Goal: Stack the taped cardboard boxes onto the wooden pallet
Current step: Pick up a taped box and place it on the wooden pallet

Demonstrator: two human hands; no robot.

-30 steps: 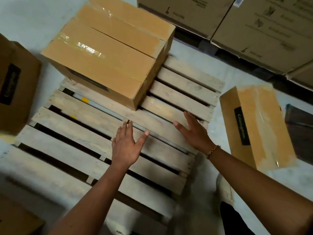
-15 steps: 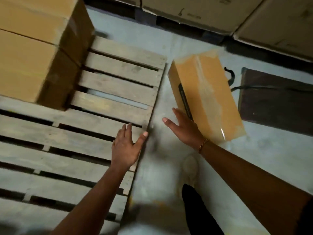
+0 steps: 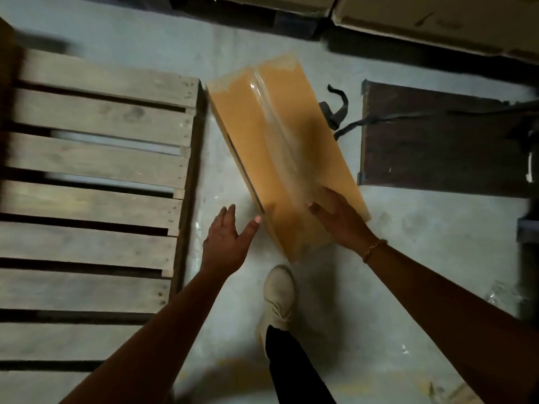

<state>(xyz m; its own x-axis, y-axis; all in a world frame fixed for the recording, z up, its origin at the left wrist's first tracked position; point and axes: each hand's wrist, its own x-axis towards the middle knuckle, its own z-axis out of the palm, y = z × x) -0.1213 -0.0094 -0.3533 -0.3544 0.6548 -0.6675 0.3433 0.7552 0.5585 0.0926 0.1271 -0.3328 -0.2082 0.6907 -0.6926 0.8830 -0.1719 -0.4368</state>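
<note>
Pale concrete floor [image 3: 408,258], dim light, some motion blur. Large printed cartons [image 3: 437,21] line the far edge.

Wooden pallet [image 3: 96,158]: fills the left of the view; the slats in view are bare. A dark flat board [image 3: 437,141] lies to the right.

Taped cardboard box [image 3: 271,126]: on the floor between the pallet and the board, just beside the pallet's right edge, not on it. Its long axis runs away from the person and clear tape runs down the top seam.

Right hand [image 3: 338,220]: fingers spread and flat on the top face at the near end, nothing clasped. Left hand [image 3: 227,243]: fingers straight and apart, thumb at the near left corner; cannot tell whether it touches.

Step, as judged: taking hold for the lift.
- Get the left palm against the left side wall and the right round the opposite edge; a flat palm on top carries nothing.
- Grip low and towards the middle, since a long box held by one end will swing.
- Avoid the glossy tape, which probably slips.
- The shoe [image 3: 278,295] stands near the box end; keep it clear when turning left.
</note>
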